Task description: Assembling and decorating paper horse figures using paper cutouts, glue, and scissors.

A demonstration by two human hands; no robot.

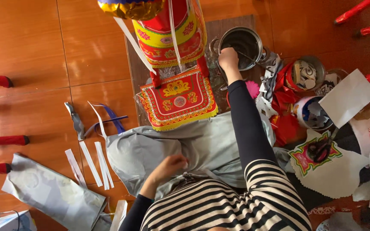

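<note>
A person in a striped top sits on an orange tiled floor [31,38], the right hand [228,57] reaching into a metal pot [241,42], its fingers closed around a thin stick there. The left hand [170,166] rests loosely curled on a grey-clad knee. A red and gold paper ornament [177,99] stands just left of the pot, and white paper strips [91,164] lie nearby.

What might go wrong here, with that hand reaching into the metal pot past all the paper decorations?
The right hand reaches into the metal pot close beside the red and gold paper ornament; the sleeve could brush and crease it. Whatever the thin stick in the pot carries might drip on the paper. The scissors lie among paper scraps beside the knee, easy to lean on.
</note>
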